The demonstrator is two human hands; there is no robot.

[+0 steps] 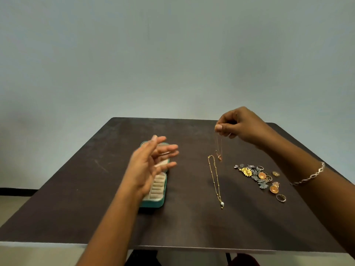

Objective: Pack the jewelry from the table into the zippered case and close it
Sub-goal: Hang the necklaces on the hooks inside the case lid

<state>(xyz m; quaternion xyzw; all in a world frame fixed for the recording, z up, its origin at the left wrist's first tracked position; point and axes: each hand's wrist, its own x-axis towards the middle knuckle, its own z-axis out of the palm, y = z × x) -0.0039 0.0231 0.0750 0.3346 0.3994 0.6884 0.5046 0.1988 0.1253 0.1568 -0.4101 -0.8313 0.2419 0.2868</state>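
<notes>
A teal zippered case [157, 202] lies open on the dark table [76, 189], showing cream ring rolls inside. My left hand [151, 166] hovers above it, blurred, fingers spread and holding nothing. My right hand [240, 125] is raised over the table and pinches a thin rose-gold necklace [219, 150], whose pendant dangles just above the tabletop. A gold chain with a pearl drop [216, 179] lies stretched out below it. A heap of rings and earrings [259, 177] sits to the right.
A silver bracelet [311, 175] is on my right wrist. The table's front edge runs near the bottom of the view, its far edge against a plain grey-blue wall. Loose rings [280, 198] lie at the near end of the heap.
</notes>
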